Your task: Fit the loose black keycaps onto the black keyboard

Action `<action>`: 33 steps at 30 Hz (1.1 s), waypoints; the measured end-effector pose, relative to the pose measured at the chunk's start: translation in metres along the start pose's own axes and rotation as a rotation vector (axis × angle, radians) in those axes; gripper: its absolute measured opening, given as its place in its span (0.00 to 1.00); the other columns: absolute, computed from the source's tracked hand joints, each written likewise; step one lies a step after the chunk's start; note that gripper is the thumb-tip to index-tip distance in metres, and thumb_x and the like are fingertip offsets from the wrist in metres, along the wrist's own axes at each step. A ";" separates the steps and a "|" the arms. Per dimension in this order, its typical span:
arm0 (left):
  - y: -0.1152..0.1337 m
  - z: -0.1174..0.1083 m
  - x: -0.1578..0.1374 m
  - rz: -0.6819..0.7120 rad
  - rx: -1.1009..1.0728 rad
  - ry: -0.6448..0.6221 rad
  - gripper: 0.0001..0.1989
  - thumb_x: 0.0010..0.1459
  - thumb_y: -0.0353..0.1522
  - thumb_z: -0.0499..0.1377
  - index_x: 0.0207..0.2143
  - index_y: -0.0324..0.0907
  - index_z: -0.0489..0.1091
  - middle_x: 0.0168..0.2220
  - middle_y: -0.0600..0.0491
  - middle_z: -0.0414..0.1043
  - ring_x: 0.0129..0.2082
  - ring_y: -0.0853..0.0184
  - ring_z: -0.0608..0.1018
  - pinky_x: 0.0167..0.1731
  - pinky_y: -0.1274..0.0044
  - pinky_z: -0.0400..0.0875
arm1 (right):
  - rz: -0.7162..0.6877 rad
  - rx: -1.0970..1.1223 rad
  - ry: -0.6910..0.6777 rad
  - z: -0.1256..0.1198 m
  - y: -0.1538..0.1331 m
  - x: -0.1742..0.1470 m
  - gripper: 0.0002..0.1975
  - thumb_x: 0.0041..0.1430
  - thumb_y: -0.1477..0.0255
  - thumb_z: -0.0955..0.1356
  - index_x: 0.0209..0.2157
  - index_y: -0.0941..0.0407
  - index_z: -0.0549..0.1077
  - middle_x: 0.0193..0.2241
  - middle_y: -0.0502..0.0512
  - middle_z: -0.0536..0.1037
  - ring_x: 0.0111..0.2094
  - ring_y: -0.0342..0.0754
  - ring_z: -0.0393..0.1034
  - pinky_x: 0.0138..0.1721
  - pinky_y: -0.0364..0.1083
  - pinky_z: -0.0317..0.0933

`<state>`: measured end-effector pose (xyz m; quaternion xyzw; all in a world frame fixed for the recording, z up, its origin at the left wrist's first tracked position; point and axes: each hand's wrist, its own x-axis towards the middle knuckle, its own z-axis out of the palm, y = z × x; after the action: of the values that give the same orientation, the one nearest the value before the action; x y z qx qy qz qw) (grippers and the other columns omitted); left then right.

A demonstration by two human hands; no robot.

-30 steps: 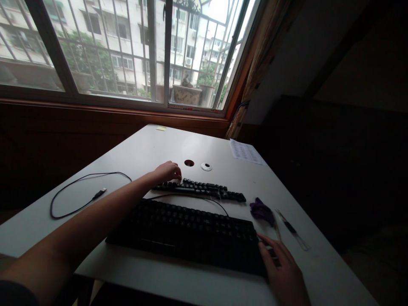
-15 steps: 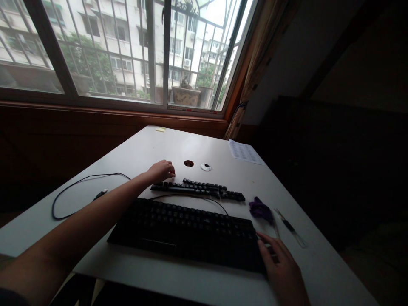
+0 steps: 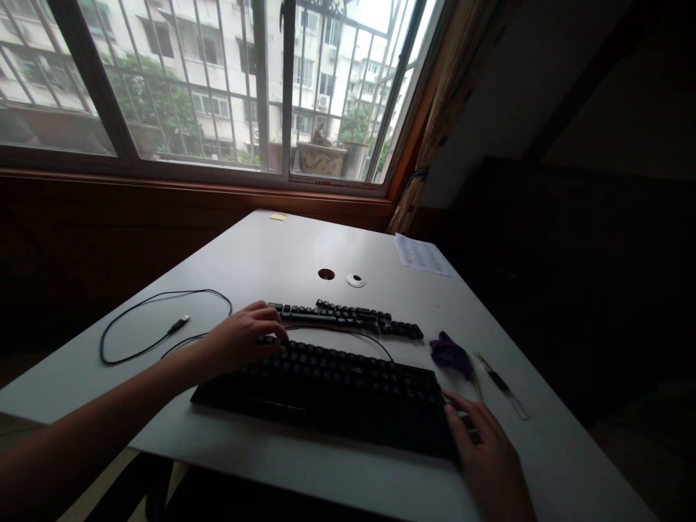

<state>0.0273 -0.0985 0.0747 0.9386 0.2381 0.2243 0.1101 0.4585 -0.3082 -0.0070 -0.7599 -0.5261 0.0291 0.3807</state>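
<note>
Head view: the keyboard (image 3: 348, 395) is flanked by the left hand (image 3: 244, 337), curled over its far-left keys, and the right hand (image 3: 488, 446), at its right end; both are apart, any grip cannot be told; loose keycaps (image 3: 353, 317) beyond could be scattered by brushing left knuckles

Left hand (image 3: 242, 339) stretched forward, fingers (image 3: 267, 326) curled — right hand (image 3: 490, 451) nearer

Past the keyboard (image 3: 326, 395), I see a low reach blocked by loose keycaps (image 3: 353, 313); beyond those, broad tabletop (image 3: 272, 254) lies open. Left of the keyboard, a looped cable (image 3: 178, 326) obstructs; right of it, the right hand (image 3: 486, 442), purple cloth (image 3: 450, 354) and wire tool (image 3: 499, 382) narrow the way.
</note>
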 end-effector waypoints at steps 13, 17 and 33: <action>0.020 0.026 -0.048 -0.045 0.038 0.019 0.06 0.63 0.30 0.67 0.43 0.46 0.78 0.42 0.50 0.76 0.47 0.60 0.73 0.45 0.71 0.73 | 0.025 -0.007 0.002 0.000 0.003 0.000 0.22 0.63 0.50 0.65 0.46 0.50 0.80 0.47 0.56 0.81 0.43 0.53 0.78 0.42 0.49 0.73; 0.020 0.031 -0.049 -0.016 0.049 0.045 0.05 0.63 0.30 0.67 0.43 0.46 0.79 0.42 0.50 0.75 0.46 0.60 0.73 0.44 0.71 0.73 | 0.039 0.000 -0.017 0.000 0.002 0.000 0.23 0.63 0.50 0.64 0.47 0.49 0.80 0.48 0.55 0.81 0.44 0.53 0.78 0.43 0.49 0.73; 0.041 0.039 -0.052 0.025 0.303 0.131 0.09 0.64 0.25 0.64 0.47 0.40 0.76 0.40 0.49 0.72 0.41 0.61 0.72 0.36 0.74 0.73 | -0.014 -0.025 0.004 0.000 0.006 0.001 0.23 0.64 0.50 0.64 0.46 0.51 0.80 0.47 0.57 0.82 0.41 0.52 0.79 0.38 0.47 0.74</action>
<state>0.0208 -0.1634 0.0338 0.9307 0.2639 0.2480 -0.0513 0.4635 -0.3081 -0.0108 -0.7611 -0.5308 0.0184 0.3723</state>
